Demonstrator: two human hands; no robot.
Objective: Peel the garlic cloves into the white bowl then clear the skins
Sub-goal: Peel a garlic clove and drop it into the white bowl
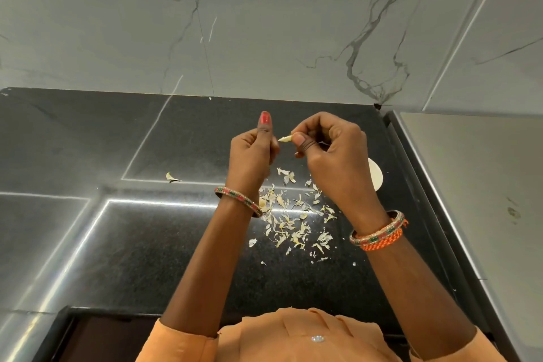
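Note:
Above the black counter (147,244), my right hand (332,153) pinches a pale garlic clove (285,138) between thumb and forefinger, and its pointed tip sticks out to the left. My left hand (252,153) is close beside that tip, fingers curled and thumb pointing up; I see nothing inside it. The white bowl (376,176) stands on the counter behind my right wrist, with only its right edge showing and its contents hidden. Several loose garlic skins (293,220) lie scattered below and between my wrists.
One stray skin (172,178) lies apart to the left. A marble wall (264,23) rises behind the counter. A steel surface (476,185) with a raised dark edge borders the counter on the right. The counter's front edge is near my body.

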